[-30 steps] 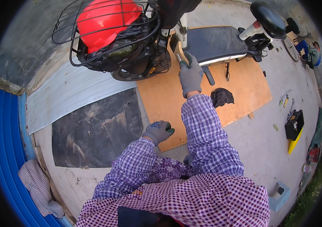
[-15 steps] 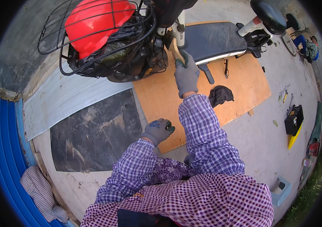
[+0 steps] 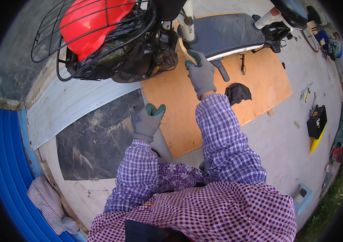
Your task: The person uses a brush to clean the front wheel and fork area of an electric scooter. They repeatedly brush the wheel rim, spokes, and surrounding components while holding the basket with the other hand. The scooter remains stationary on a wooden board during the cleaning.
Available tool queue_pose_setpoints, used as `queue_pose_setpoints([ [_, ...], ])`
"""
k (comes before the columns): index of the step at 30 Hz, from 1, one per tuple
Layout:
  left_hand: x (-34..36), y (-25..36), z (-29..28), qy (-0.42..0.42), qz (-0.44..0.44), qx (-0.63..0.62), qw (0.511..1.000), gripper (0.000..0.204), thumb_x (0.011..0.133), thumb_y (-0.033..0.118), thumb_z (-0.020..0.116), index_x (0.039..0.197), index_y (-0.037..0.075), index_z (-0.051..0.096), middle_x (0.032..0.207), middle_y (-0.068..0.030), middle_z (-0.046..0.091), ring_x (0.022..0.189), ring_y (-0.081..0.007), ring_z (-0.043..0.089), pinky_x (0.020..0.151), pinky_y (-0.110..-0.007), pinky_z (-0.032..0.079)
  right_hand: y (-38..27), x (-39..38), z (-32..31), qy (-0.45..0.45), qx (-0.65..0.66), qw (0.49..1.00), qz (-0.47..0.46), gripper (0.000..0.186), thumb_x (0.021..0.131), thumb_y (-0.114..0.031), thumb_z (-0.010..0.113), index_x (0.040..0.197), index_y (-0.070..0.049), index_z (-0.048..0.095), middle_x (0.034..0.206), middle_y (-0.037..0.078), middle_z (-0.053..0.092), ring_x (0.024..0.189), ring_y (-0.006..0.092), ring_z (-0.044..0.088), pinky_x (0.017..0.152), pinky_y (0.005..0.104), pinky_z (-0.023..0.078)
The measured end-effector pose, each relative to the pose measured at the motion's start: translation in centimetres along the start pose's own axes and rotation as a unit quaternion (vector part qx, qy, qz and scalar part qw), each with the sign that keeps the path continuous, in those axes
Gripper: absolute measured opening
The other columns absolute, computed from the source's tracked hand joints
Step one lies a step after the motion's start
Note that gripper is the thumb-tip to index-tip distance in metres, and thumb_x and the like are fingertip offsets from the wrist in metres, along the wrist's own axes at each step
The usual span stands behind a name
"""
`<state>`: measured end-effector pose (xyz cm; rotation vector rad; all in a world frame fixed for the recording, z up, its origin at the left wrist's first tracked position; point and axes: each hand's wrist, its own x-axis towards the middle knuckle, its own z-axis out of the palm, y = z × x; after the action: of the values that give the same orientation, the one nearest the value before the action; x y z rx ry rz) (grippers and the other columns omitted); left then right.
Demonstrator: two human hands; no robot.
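Note:
My right hand (image 3: 202,74), in a grey glove with green palm, is closed round a curved light-wood piece (image 3: 186,51), thin like a brush handle. Its far end reaches to the scooter's front, below the pale steering column (image 3: 186,25); whether it touches there I cannot tell. The electric scooter has a black ribbed footboard (image 3: 227,34) just beyond this hand. My left hand (image 3: 147,121), gloved alike, is raised over the dark mat with fingers loosely bent and apart from the thumb, and nothing shows in it. A black wire basket (image 3: 152,30) on the scooter holds a red helmet (image 3: 91,26) and black plastic bags.
Under the scooter lies an orange-brown board (image 3: 179,133) with a crumpled black cloth (image 3: 238,93) on it. A dark mat (image 3: 87,149) and a pale blue sheet (image 3: 66,105) adjoin it. At right are loose tools (image 3: 306,94), a black toolbox (image 3: 317,122) and a crouching person (image 3: 332,46).
My left hand has moved forward and left, and its wrist has turned upward. My right hand still grips the wooden piece near the scooter's front. The view has shifted slightly.

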<state>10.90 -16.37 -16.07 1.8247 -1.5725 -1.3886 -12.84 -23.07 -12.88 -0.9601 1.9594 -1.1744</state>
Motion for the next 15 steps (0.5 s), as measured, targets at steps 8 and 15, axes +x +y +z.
queue_pose_setpoints([
  [8, 1.7, -0.6, -1.3, 0.126, -0.004, -0.234, 0.964, 0.028, 0.091, 0.021, 0.081, 0.074, 0.004, 0.067, 0.066, 0.0019, 0.053, 0.058, -0.0074, 0.047, 0.052, -0.028, 0.037, 0.8, 0.6, -1.9, -0.004, 0.042, 0.999, -0.02, 0.034, 0.092, -0.008, 0.068, 0.126, -0.005, 0.069, 0.093, 0.012, 0.073, 0.066, 0.0161, 0.068, 0.064, 0.0321, 0.055],
  [15, 1.9, -0.8, -2.2, 0.139, -0.115, -0.342, 0.922, 0.024, 0.097, 0.029, 0.074, 0.097, 0.006, 0.068, 0.073, -0.0002, 0.062, 0.058, -0.0101, 0.057, 0.053, -0.027, 0.048, 0.9, 0.5, -2.9, -0.051, -0.187, 0.981, -0.006, 0.034, 0.09, -0.012, 0.067, 0.123, -0.005, 0.07, 0.09, 0.015, 0.074, 0.071, 0.0225, 0.072, 0.068, 0.036, 0.056],
])
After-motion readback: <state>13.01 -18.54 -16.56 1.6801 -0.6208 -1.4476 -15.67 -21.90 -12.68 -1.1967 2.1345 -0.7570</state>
